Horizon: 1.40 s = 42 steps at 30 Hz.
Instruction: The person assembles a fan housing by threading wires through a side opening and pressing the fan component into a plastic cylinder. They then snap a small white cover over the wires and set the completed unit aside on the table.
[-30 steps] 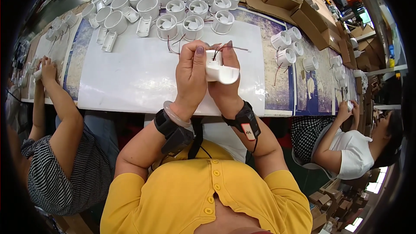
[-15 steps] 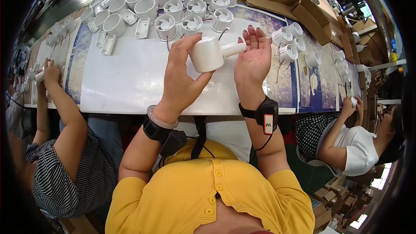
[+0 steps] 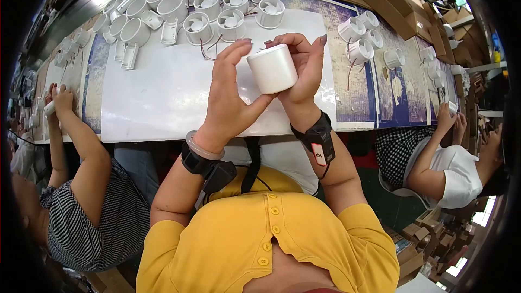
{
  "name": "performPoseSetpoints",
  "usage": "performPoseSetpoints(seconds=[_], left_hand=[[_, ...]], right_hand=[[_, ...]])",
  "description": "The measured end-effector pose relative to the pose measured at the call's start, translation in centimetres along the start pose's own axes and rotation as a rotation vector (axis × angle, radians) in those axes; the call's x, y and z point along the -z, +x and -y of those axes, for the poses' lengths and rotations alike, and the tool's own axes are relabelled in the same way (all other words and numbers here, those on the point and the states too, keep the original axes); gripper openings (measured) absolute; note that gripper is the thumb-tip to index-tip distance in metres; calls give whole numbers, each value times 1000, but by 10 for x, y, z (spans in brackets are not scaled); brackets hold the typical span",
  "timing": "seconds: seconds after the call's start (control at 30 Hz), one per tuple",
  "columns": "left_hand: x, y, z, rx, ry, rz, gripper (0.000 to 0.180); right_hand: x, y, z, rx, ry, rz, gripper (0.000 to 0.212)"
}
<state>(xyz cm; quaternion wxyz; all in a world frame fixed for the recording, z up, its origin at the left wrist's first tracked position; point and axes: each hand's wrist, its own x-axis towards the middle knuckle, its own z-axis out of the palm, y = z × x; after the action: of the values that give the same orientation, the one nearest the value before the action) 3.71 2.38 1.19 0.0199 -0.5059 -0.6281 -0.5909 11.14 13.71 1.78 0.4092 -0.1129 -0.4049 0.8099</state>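
Note:
A smooth white cup-shaped plastic housing (image 3: 274, 70) is held up over the near part of the table. My right hand (image 3: 305, 70) grips it from the right, with fingers curled behind it. The housing's short handle is hidden, apparently behind the cup or in the right palm. On the other side my left hand (image 3: 228, 84) is open, fingers stretched upward and apart. Its thumb tip reaches the lower edge of the housing, close to the right hand. Round white fan units (image 3: 232, 24) with wires stand just beyond my hands.
White housings with handles (image 3: 134, 31) lie at the far left. More fan units (image 3: 360, 51) stand to the right. Open cardboard boxes (image 3: 388, 2) line the back right. A white sheet (image 3: 157, 97) covers the table before me. One person works at each side.
My right hand has closed round the housing from the right. My left fingers have come off it. The housing has turned, so its handle no longer shows.

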Motion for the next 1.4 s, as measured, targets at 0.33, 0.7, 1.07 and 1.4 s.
performPoseSetpoints(seconds=[0.33, 0.7, 1.07, 1.4], left_hand=[[8, 0, 4, 73, 83, 45, 73], [4, 1, 3, -58, 312, 0, 66], [5, 4, -6, -30, 339, 26, 64], [16, 6, -11, -64, 496, 35, 65]], right_hand=[[-7, 0, -5, 64, -275, -10, 53], [10, 10, -8, -98, -108, 2, 52], [4, 1, -3, 243, -693, 105, 49], [7, 6, -3, -38, -321, 30, 55]])
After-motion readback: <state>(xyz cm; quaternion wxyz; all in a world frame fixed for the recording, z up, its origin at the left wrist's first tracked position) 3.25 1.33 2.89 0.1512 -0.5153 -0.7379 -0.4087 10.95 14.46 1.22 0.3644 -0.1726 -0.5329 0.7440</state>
